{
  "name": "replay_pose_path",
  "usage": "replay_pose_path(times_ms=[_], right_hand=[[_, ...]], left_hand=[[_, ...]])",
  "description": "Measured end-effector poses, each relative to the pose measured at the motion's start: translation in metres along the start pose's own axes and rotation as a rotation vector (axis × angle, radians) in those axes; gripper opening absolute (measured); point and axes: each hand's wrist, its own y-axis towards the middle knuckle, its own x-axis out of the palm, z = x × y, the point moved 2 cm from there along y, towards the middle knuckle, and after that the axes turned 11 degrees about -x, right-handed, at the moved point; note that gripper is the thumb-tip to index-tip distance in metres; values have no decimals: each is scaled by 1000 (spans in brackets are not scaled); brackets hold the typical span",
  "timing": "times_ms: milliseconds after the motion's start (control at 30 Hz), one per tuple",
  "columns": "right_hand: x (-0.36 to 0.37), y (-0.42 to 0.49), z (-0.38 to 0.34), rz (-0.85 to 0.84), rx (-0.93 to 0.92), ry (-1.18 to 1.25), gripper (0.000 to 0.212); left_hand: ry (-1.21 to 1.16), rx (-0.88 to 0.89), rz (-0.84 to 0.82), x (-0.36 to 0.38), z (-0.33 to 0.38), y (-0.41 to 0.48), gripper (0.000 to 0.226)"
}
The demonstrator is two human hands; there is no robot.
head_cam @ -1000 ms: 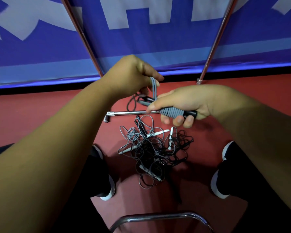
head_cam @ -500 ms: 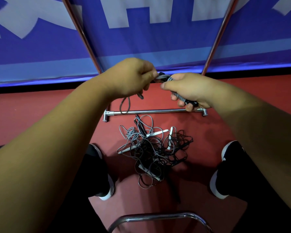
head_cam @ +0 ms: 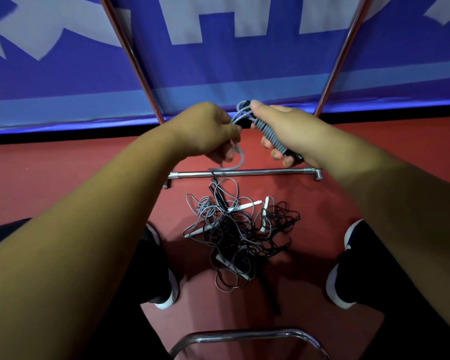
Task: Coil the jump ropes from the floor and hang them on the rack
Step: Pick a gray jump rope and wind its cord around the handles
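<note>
Gripping one rope (head_cam: pixel 241 158): left hand (head_cam: pixel 205 128), right hand (head_cam: pixel 290 126); pile (head_cam: pixel 234 235), perhaps three.

- Dim, heavily saturated light; the red floor (head_cam: pixel 63 178) falls darkest toward the lower corners
- A soft shadow spreads from the rope pile (head_cam: pixel 239 235) toward bottom centre
- Bright glints run along the chrome rack bar (head_cam: pixel 244 173) at centre
- Wide-angle distortion bows the blue banner (head_cam: pixel 218 68) at the frame's edges
- White lettering at upper left looks slightly smeared

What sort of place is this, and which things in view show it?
Probably a sports hall or gym: red floor, blue banner along its edge, jump ropes piled by a chrome rack.
</note>
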Motion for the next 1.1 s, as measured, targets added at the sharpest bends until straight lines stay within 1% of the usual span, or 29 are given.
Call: replay_pose_path(times_ms=[67, 133, 167, 200, 267, 333, 400, 467, 533, 600, 700, 833, 900, 1033, 1100], right_hand=[[-3, 1, 0, 40, 11, 31, 55], [-7, 2, 2, 61, 28, 64, 58], [-8, 2, 2, 66, 38, 86, 58], [-9, 1, 3, 65, 47, 100, 58], [-9, 1, 3, 48, 63, 113, 59], [-8, 2, 2, 27, 86, 137, 63], [-8, 2, 0, -10, 101, 165, 62], [-8, 1, -2, -41, 107, 188, 59], [-10, 0, -2, -26, 122, 222, 55], [-13, -1, -2, -25, 131, 260, 51], [-14, -2, -5, -26, 130, 311, 47], [-16, -3, -7, 14, 118, 344, 54], [-16, -4, -7, 48, 105, 356, 51], [-21, -3, -7, 169, 105, 403, 46], [-22, -2, -6, 208, 110, 423, 45]], left_hand=[[-274, 6, -143, -4, -1, 0, 22], [-412, 38, -238, -8, -1, -1, 13], [-429, 55, -256, -9, -1, -1, 14], [-395, 85, -234, -10, 0, -1, 17], [-221, 177, -106, -10, 2, -1, 16], [-134, 256, -64, -7, 5, -1, 15], [-144, 313, -115, -2, 7, -3, 19], [-199, 353, -197, 1, 7, -5, 15], [-235, 339, -263, 3, 6, -6, 12], [-201, 317, -289, 7, 3, -4, 13], [-173, 277, -241, 11, 0, 0, 15], [-175, 203, -172, 8, -3, 3, 11], [-162, 152, -122, 6, -4, 4, 22], [2, 65, 34, 2, -8, 5, 43], [30, 43, 106, 0, -11, 6, 50]])
